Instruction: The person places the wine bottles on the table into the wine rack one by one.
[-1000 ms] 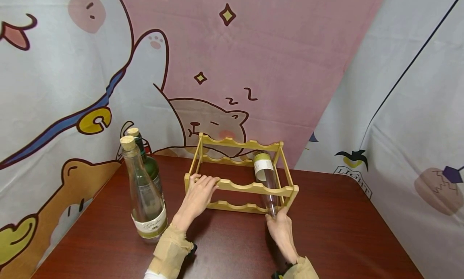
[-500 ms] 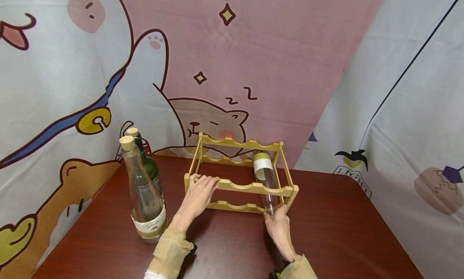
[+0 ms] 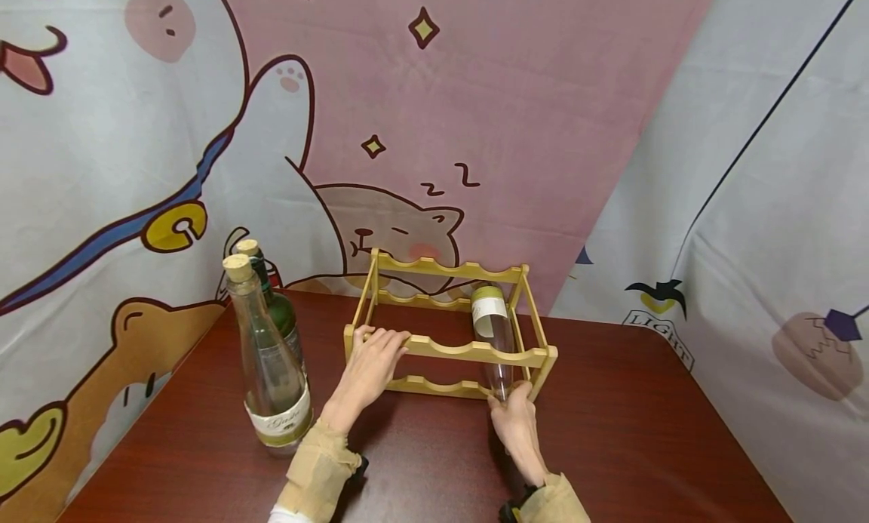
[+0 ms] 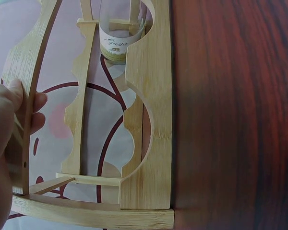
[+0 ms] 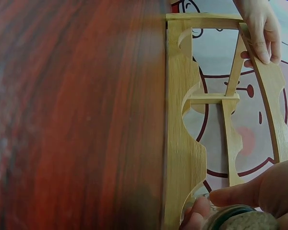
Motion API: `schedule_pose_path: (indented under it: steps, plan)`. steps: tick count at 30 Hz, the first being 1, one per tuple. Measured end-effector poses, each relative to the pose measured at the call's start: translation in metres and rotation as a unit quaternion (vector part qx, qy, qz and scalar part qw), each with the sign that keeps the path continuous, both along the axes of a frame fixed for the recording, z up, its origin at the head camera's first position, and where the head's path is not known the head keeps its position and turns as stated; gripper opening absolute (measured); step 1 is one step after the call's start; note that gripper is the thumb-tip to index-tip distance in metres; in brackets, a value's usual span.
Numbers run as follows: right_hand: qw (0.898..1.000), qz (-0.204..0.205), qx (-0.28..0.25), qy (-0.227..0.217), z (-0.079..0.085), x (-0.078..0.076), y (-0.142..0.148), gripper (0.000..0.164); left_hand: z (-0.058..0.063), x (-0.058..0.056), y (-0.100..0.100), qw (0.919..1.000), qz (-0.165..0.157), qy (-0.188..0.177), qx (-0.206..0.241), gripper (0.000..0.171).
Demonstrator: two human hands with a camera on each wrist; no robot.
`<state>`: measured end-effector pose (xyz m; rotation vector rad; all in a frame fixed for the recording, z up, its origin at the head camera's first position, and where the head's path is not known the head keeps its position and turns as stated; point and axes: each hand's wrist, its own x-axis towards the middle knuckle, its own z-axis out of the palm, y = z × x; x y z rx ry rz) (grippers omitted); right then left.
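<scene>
Gripping the light wooden bottle rack with scalloped rails, the left hand, in the head view, has its fingers bent over the upper front rail, near the rack's left end. The right hand, low at the rack's front right, holds the neck of a clear glass bottle with a white label; this bottle lies in the rack's lower level, at its right end, base toward the back. Left of the rack stand a clear corked bottle with a white label and, behind it, a dark green corked glass bottle. Beneath the rack is a reddish-brown wooden table.

In the left wrist view, the left hand's fingertips show past the rack's upper rail, and the lying bottle's labelled base sits inside the rack.

In the right wrist view, the right hand's fingers close round the neck, just behind its pale cork, beside the rack's lower front rail.
</scene>
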<state>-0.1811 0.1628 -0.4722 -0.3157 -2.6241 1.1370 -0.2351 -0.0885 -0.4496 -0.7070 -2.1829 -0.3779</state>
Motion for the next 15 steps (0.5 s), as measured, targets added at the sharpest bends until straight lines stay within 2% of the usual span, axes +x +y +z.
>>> schedule_pose_path:
  steps: [15]
  plan:
    - [1.000, -0.006, 0.005, -0.026, -0.0026, -0.0031, -0.0049, 0.041, 0.0014, 0.0014, 0.0008, 1.0000, 0.002, 0.001, -0.003, 0.017]
